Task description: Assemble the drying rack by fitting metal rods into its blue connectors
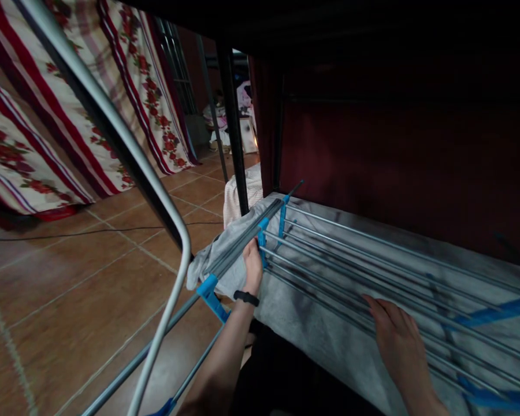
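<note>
A folding clothes drying rack (329,277) with grey metal rods and blue plastic joints spans the view, resting over a grey sheet. My left hand (252,267), a dark band on its wrist, is closed around the rack beside a blue joint (262,245); most of its fingers are hidden behind the rods and joint. Farther right, my right hand (396,329) has its fingers together and bent over the rack's parallel rods, its fingertips partly hidden. At the lower left, part of the rack extends over the floor from another blue joint (208,286).
Beneath the rack lies a bed with a grey sheet (303,318), under a dark overhead frame. A bent metal rail (156,179) crosses the left side close by. A black post (234,127) stands beyond. A cable (112,233) runs across the tiled floor (69,277) near a floral curtain (125,86).
</note>
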The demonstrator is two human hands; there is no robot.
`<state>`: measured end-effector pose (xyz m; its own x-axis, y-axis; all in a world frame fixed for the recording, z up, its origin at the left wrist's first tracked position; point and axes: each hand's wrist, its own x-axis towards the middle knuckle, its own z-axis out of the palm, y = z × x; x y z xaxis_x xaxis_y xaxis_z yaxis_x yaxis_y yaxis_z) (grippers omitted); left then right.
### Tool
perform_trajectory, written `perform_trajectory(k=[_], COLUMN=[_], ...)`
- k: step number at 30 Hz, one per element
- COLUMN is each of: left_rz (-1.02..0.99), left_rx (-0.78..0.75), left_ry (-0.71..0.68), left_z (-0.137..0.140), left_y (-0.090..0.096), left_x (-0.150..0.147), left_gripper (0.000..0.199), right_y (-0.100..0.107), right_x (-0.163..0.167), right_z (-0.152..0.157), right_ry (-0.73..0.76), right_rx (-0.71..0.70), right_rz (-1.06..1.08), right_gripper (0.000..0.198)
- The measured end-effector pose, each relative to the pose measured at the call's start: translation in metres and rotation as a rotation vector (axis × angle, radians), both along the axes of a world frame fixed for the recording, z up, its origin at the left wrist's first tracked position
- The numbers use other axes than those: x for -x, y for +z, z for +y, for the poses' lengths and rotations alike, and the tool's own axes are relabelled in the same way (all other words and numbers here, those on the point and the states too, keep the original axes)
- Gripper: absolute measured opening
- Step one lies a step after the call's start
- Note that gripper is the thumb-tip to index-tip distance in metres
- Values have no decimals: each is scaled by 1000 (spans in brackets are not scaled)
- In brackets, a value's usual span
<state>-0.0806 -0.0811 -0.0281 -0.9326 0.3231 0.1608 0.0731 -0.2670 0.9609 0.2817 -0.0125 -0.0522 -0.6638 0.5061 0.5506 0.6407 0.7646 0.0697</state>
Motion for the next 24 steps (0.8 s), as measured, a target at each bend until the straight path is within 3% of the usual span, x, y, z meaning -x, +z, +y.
perform_trajectory(k=[5,9,12,15,20,24], left_rz=[-185,-213,-176,-177,-202,-234], left_rx=[-41,-9,16,5,-19,-50], left_ry=[-171,-203,-187,-152,-126,-99], left_z=[25,27,26,27,28,25], left_y=[1,-6,-7,-5,0,5], left_x=[17,22,23,20,14,13], left_gripper=[65,70,71,70,66,61], right_y=[-3,-5,2,20,56,73], right_x=[-2,-1,18,65,178,248], right_z=[0,-1,-6,-21,-45,-49], right_ry=[-2,-15,16,80,161,170], right_rx=[8,29,72,145,234,286], right_rz=[-6,5,-5,-16,-128,-203], right_gripper=[52,55,56,51,48,48])
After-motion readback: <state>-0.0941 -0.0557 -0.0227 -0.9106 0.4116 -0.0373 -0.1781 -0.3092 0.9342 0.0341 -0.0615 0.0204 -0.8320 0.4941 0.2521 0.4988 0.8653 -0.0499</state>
